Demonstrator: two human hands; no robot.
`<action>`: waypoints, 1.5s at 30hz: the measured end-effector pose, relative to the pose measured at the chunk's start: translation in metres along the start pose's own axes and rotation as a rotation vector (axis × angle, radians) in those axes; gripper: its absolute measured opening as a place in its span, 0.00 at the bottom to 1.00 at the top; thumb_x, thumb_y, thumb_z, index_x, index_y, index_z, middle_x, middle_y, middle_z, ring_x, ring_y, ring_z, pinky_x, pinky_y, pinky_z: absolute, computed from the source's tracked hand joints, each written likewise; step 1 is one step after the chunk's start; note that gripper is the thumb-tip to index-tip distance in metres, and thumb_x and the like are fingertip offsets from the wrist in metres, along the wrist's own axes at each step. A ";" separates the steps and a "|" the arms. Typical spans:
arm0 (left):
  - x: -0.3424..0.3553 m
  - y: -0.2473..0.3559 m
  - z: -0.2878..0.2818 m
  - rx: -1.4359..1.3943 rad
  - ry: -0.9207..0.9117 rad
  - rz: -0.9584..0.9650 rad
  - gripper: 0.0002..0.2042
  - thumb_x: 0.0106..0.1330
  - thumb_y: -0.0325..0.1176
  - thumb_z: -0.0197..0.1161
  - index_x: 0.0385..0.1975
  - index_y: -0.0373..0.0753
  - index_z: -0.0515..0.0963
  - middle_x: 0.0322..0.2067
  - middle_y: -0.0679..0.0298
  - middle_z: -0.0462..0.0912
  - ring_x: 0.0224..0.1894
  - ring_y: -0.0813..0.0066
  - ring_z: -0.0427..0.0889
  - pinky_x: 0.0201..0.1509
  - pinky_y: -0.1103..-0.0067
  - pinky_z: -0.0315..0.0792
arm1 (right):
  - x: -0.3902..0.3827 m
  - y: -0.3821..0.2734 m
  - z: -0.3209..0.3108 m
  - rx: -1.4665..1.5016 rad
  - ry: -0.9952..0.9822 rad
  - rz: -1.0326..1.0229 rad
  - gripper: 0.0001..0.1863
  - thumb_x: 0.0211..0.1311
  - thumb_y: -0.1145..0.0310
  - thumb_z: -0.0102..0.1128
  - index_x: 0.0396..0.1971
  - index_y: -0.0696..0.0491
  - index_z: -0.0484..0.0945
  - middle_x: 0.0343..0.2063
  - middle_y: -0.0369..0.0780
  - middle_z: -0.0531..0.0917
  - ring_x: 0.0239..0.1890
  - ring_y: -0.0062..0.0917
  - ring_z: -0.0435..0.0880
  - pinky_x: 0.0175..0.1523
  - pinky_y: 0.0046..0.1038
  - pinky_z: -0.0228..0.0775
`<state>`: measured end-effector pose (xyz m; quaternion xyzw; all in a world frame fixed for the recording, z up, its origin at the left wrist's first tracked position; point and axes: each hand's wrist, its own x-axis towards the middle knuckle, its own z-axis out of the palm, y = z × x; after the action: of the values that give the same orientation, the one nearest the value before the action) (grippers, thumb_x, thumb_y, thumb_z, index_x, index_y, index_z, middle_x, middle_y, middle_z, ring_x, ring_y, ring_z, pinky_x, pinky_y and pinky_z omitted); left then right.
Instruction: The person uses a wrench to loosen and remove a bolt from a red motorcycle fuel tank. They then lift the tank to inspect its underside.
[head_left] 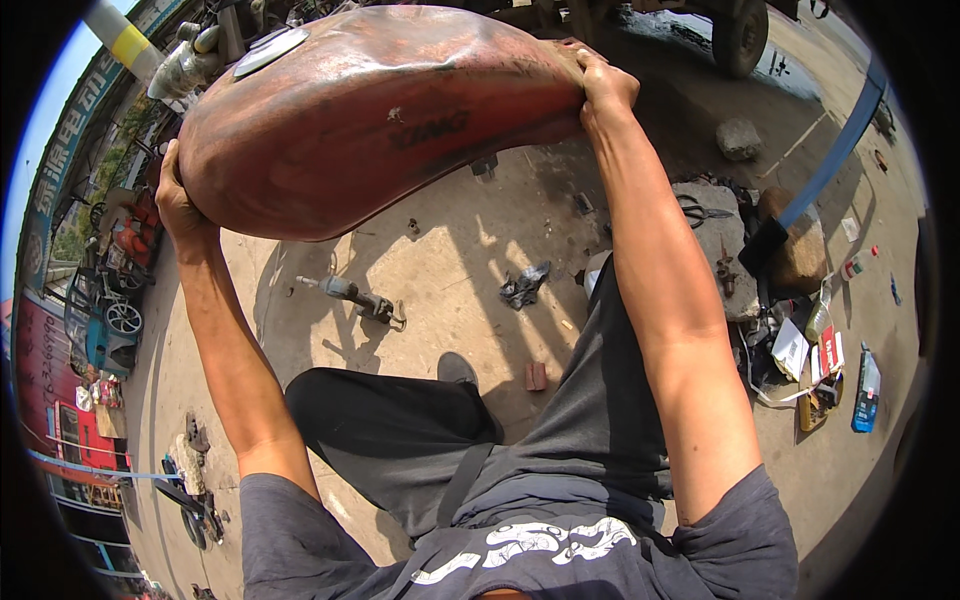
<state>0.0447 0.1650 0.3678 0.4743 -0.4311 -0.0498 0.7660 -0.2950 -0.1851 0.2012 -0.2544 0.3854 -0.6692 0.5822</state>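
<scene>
A worn red motorcycle fuel tank [330, 130] is held up in front of me, between both hands. My left hand [180, 200] grips its wide rounded end, with the fingers partly hidden behind it. At the narrow end, my right hand [607, 82] is closed around the tip. A round silvery filler cap [272, 50] sits on the top near the left end. The red paint is scuffed and dull, and the tank blocks the view of what lies behind it.
A grey power tool [352, 297] and crumpled black plastic [525, 286] lie on the ground below, near a brick piece [536, 376]. Scissors [703, 211] rest on a stone block [715, 250] at right, beside litter and a bottle [858, 263]. A vehicle wheel [741, 40] stands behind.
</scene>
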 end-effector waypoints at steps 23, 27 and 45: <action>-0.042 -0.115 -0.053 -0.231 0.098 -0.387 0.18 0.74 0.38 0.46 0.50 0.31 0.76 0.46 0.54 0.83 0.48 0.63 0.82 0.55 0.70 0.75 | 0.004 0.043 0.017 -0.284 -0.076 -0.085 0.14 0.47 0.74 0.71 0.32 0.67 0.82 0.36 0.47 0.85 0.36 0.27 0.84 0.45 0.29 0.77; -0.042 -0.139 -0.062 -0.206 0.133 -0.453 0.18 0.74 0.39 0.46 0.49 0.32 0.77 0.44 0.56 0.84 0.46 0.64 0.83 0.53 0.70 0.76 | 0.018 0.062 0.016 -0.460 0.030 -0.159 0.22 0.42 0.69 0.77 0.32 0.72 0.80 0.37 0.50 0.85 0.38 0.28 0.84 0.48 0.31 0.76; -0.047 -0.182 -0.084 -0.144 0.234 -0.542 0.16 0.70 0.36 0.58 0.43 0.25 0.79 0.39 0.55 0.85 0.37 0.69 0.85 0.42 0.76 0.80 | 0.025 0.088 0.017 -0.465 -0.028 -0.182 0.14 0.49 0.71 0.74 0.27 0.67 0.82 0.30 0.45 0.85 0.30 0.26 0.82 0.40 0.29 0.75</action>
<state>0.1354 0.1464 0.1840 0.5189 -0.1930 -0.2279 0.8010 -0.2349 -0.2151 0.1367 -0.4245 0.4964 -0.6084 0.4507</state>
